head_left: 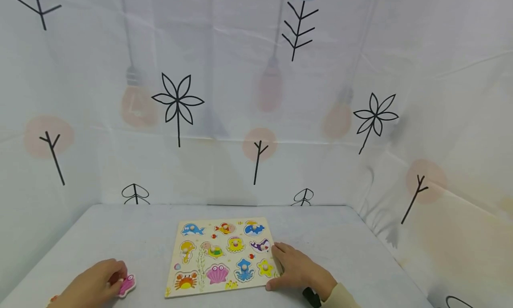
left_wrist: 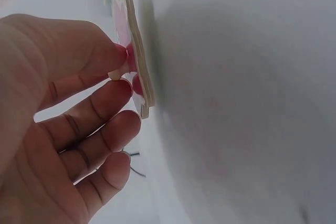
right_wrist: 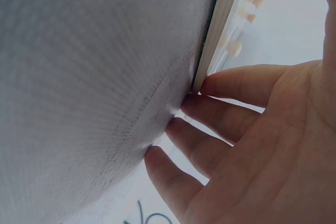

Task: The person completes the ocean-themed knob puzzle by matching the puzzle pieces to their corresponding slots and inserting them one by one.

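My left hand (head_left: 93,282) pinches a pink shell-shaped puzzle piece (head_left: 128,285) with round eyes, left of the puzzle board. In the left wrist view, thumb and index finger hold the small knob on the face of this piece (left_wrist: 137,61), which is tilted close over the table. The pale wooden board (head_left: 174,255) carries knobbed sea animals and a pink shell picture (head_left: 217,273) on which no knob shows. At the board's right edge rests my right hand (head_left: 298,268); in the right wrist view its extended fingers (right_wrist: 236,85) reach the board's side and the tabletop.
An orange object (head_left: 54,298) shows partly behind the left hand. A dark strap or band (head_left: 311,297) is at the right wrist. The white table (head_left: 340,237) meets a printed cloth backdrop (head_left: 224,165) at the back and sides.
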The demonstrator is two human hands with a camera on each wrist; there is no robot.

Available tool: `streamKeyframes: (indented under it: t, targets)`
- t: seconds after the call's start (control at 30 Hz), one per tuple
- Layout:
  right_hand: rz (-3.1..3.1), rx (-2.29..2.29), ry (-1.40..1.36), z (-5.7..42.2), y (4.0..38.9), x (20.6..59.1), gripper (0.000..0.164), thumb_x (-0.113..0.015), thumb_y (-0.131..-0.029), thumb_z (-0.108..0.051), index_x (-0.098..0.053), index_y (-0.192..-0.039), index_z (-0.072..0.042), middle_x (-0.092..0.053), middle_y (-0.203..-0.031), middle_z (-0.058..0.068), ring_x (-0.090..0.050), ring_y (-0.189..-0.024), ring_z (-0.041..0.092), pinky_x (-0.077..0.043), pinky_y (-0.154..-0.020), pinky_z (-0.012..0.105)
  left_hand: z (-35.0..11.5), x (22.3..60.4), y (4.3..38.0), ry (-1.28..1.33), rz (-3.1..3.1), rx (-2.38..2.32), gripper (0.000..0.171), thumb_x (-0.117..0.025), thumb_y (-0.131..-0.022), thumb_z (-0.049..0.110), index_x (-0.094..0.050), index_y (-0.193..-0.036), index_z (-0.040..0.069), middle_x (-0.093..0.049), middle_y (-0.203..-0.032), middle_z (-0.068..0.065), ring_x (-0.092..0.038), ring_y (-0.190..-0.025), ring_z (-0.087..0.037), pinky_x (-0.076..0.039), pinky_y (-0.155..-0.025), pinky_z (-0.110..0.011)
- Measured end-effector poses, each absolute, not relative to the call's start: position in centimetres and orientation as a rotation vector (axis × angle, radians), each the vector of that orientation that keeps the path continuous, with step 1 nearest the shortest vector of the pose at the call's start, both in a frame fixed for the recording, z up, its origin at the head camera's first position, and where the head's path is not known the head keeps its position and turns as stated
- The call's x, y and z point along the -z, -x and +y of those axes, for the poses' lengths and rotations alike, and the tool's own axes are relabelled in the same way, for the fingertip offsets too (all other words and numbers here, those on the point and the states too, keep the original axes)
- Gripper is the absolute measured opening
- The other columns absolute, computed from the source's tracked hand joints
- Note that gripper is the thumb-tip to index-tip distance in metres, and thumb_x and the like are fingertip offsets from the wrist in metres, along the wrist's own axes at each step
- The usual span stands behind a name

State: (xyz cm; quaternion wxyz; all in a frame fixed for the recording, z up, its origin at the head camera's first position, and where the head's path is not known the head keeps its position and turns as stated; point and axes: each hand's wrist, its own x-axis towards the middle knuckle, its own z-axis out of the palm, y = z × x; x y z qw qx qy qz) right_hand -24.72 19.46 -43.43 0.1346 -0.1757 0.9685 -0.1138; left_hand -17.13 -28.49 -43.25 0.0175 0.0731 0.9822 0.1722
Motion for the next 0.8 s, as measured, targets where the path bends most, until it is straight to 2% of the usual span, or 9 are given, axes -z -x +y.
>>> streamKeyframes:
  t: [0.3, 0.53, 0.8]
  targets:
    - [2.812, 0.324, 0.520, 19.4, 24.6, 43.4, 0.106, -0.061, -0.054, -0.075, -0.036, -0.137, -0.014, -0.033, -0.140, 0.006, -0.031, -0.127, 0.030, -0.027, -0.098, 0.052, -23.6, 42.5, 18.5, -0.177, 3.048, -0.552, 0.017, -0.070, -0.072, 0.019, -0.054, -0.073, 0.023, -0.043, -0.066, 0.006, -0.041, -0.064, -0.009, -0.035, -0.057, -0.026]
    - [2.815, 0.330, 0.510, 19.5, 24.7, 43.5, 0.106, -0.062, -0.054, -0.075, -0.036, -0.137, -0.015, -0.033, -0.140, 0.006, -0.031, -0.126, 0.031, -0.027, -0.097, 0.053, -21.4, 42.3, 19.3, -0.510, 3.063, -0.613, 0.015, -0.067, -0.074, 0.021, -0.054, -0.074, 0.028, -0.042, -0.066, 0.014, -0.040, -0.063, -0.002, -0.034, -0.054, -0.021]
    - [2.808, 0.332, 0.517, 19.6, 24.7, 43.5, 0.106, -0.060, -0.054, -0.076, -0.036, -0.137, -0.015, -0.033, -0.140, 0.006, -0.031, -0.127, 0.030, -0.027, -0.097, 0.053, -18.9, 42.2, 20.1, -0.710, 3.045, -0.657, 0.014, -0.065, -0.075, 0.019, -0.054, -0.074, 0.027, -0.043, -0.067, 0.015, -0.041, -0.065, -0.002, -0.035, -0.056, -0.021]
